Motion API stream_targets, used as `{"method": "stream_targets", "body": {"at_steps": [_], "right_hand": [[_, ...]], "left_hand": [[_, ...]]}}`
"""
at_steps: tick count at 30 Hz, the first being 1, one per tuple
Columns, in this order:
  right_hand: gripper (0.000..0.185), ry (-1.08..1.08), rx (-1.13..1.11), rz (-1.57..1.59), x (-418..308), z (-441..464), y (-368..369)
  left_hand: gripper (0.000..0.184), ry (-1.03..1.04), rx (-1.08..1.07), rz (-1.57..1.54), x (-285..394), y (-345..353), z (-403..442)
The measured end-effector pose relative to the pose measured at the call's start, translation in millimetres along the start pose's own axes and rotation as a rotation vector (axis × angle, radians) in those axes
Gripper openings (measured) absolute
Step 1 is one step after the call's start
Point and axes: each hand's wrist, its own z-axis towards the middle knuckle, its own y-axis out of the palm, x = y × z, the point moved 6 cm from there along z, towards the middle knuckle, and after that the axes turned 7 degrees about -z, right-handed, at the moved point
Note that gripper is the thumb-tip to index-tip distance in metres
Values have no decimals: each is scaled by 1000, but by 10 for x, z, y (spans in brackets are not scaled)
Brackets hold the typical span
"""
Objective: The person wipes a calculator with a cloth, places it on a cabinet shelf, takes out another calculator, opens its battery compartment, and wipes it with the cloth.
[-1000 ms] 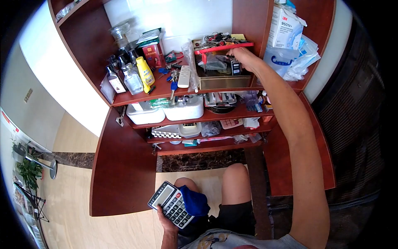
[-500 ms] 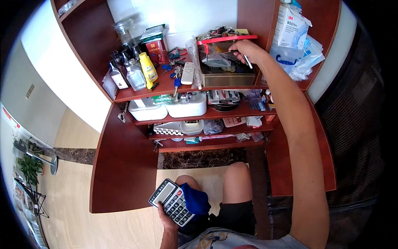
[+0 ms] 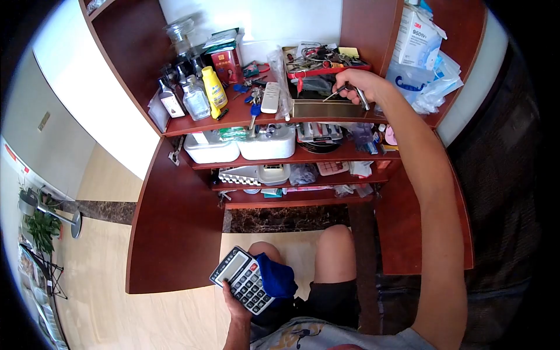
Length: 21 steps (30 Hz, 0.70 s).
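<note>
In my left hand (image 3: 235, 303), low in front of my lap, are a grey calculator (image 3: 240, 280) with dark keys and a bunched blue cloth (image 3: 276, 277). My right hand (image 3: 360, 87) is closed around a small tool (image 3: 346, 87) with a thin pointed shaft and black and silver parts; its exact kind is not clear. That hand hovers over the front of a dark box (image 3: 326, 109) on the upper shelf. Behind it, a red-rimmed tray (image 3: 315, 73) full of metal tools and keys rests on the box. Plastic bags show inside the box.
Bottles, including a yellow one (image 3: 213, 93), stand left on the shelf beside a white remote (image 3: 270, 98) and keys (image 3: 255, 111). A mask box (image 3: 417, 41) is at right. White bins (image 3: 268, 143) fill the shelf below. Cabinet doors (image 3: 175, 233) hang open.
My right hand has moved slightly down and right with the tool. The red tray now sits lower and farther back, its contents showing. My left hand has barely moved.
</note>
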Motion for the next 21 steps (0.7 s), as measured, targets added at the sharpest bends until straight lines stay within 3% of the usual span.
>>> {"method": "stream_targets", "body": {"at_steps": [4, 10, 14, 16, 21], "right_hand": [[22, -80, 52, 114, 50, -63, 84], [21, -206, -97, 588, 110, -151, 260], [34, -210, -87, 851, 205, -202, 423], [40, -195, -122, 882, 245, -158, 486], [25, -209, 28, 830, 222, -149, 525]], "left_hand": [[73, -2, 16, 0, 28, 3, -43], [74, 8, 27, 8, 5, 81, -27], [73, 12, 27, 16, 22, 128, -48], [73, 7, 20, 15, 24, 96, -42], [73, 3, 5, 10, -16, 75, -12]]}}
